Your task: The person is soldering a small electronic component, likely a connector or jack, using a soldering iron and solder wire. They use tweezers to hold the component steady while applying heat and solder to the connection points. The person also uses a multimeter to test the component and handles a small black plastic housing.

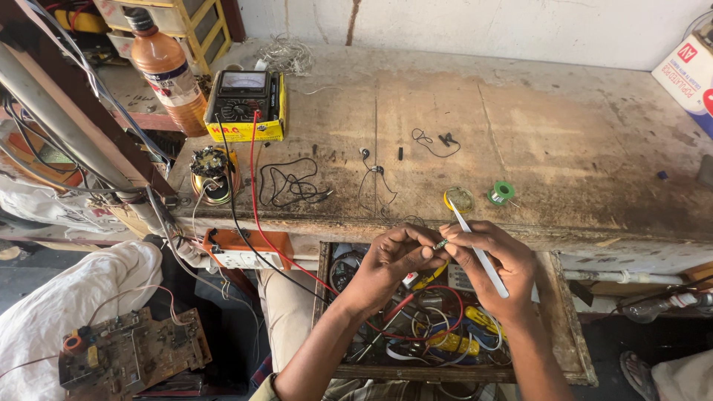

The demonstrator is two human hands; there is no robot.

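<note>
Pinching small green part (440, 243) between both hands' grip, tweezers (479, 252) alongside

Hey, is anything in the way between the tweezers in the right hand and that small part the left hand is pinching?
Nothing visible. The left hand pinches the small part at its fingertips, and the tweezers in the right hand already reach it, above the open drawer.

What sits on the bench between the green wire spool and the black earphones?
In the head view, a small round yellow-rimmed tin lies between the green wire spool and the black earphones.
</note>
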